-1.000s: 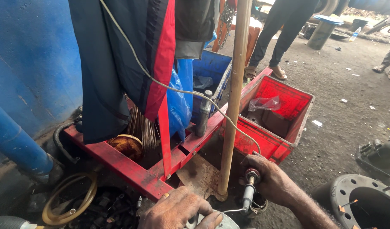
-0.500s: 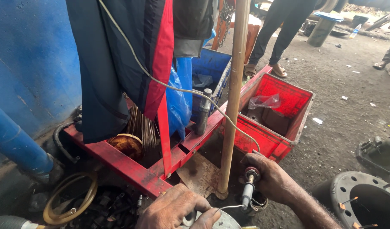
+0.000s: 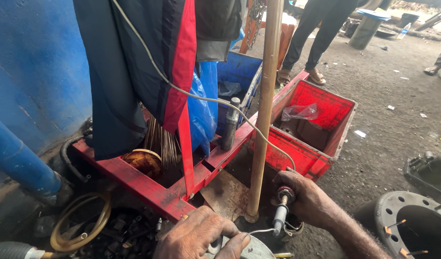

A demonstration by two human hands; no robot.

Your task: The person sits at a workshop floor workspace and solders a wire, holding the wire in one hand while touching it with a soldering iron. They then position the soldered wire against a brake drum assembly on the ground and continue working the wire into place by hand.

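A loop of yellow hose lies on the ground, far left. The left hand presses on a round grey metal lid, pinching a thin wire so it stays put. Behind stands a tan pole. The right hand has a clenched grip on a red-tipped tool, tip down.

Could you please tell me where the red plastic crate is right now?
The red plastic crate sits on the ground right of the wooden pole, just beyond the right hand.
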